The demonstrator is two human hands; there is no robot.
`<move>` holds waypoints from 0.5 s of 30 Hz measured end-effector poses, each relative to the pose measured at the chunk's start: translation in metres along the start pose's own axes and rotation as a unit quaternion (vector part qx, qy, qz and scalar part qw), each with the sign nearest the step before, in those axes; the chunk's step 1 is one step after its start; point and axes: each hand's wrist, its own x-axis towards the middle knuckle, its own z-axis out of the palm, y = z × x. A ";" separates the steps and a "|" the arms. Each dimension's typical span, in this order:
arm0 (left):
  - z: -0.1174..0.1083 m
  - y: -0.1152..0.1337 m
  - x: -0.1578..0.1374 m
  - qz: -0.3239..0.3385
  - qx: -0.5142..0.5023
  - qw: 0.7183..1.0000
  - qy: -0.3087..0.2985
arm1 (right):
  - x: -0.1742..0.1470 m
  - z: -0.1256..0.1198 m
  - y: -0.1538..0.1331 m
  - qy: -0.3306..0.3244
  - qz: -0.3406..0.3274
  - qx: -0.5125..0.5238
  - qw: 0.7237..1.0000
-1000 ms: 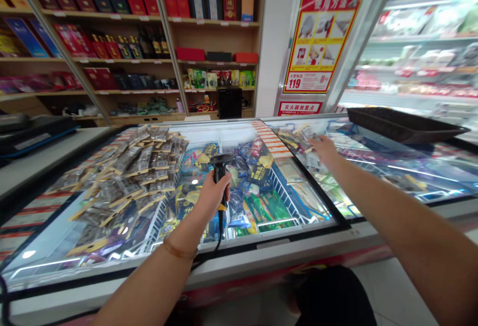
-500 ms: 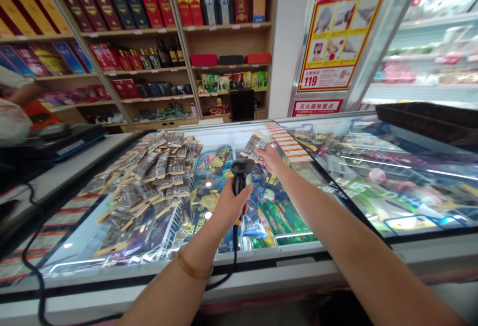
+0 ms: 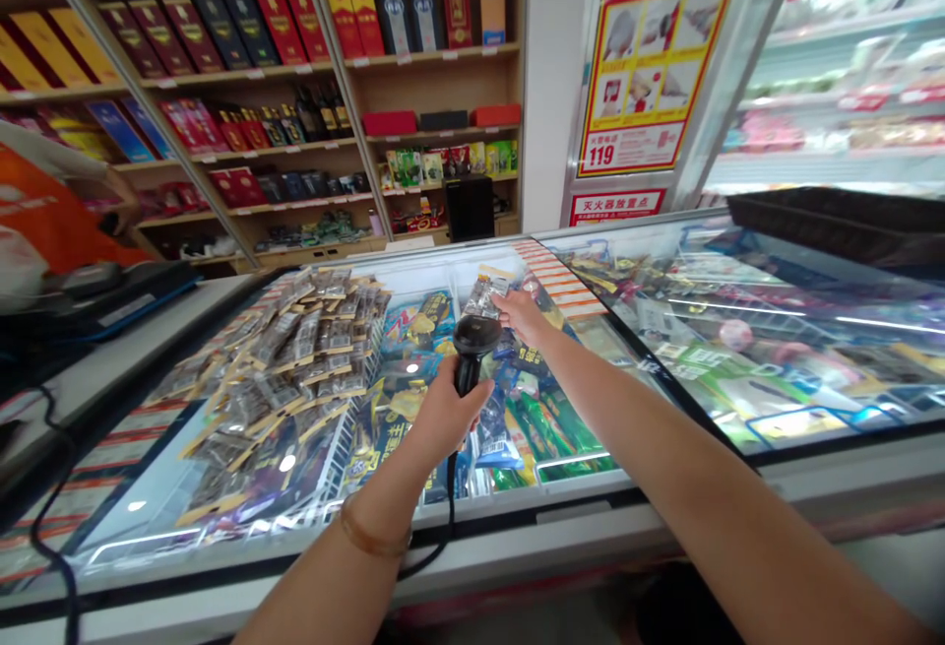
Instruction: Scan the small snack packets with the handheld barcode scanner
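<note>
My left hand (image 3: 448, 411) is wrapped round the handle of a black barcode scanner (image 3: 476, 334), its head upward and its cable hanging down. Just beyond the scanner head, my right hand (image 3: 521, 316) pinches a small clear snack packet (image 3: 485, 292) by its right edge. The packet's contents look brown, but its print is too small to read. Both hands are above the glass top of a chest freezer (image 3: 509, 517). On the left of that glass lies a heap of similar small packets (image 3: 302, 350), overlapping one another.
Blue and green frozen packages (image 3: 546, 423) show through the glass. A black tray (image 3: 827, 222) rests on the freezer at right. A person in an orange vest (image 3: 51, 202) stands at left behind a counter device (image 3: 110, 295). Shelves of boxes (image 3: 287, 25) line the back.
The packet in my right hand has tilted and shifted slightly left, nearer the scanner head. My view has turned a little, and the person at left has come further into it.
</note>
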 end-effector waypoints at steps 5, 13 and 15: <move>-0.001 0.002 -0.001 0.003 0.007 1.000 -0.004 | 0.001 -0.001 0.002 0.001 -0.011 0.002 1.000; 0.001 0.010 -0.003 -0.013 0.003 1.000 0.000 | 0.004 -0.002 0.007 0.021 -0.041 -0.054 0.997; 0.002 0.008 -0.002 -0.015 0.003 1.000 0.007 | 0.005 -0.001 0.007 0.060 -0.082 -0.126 0.987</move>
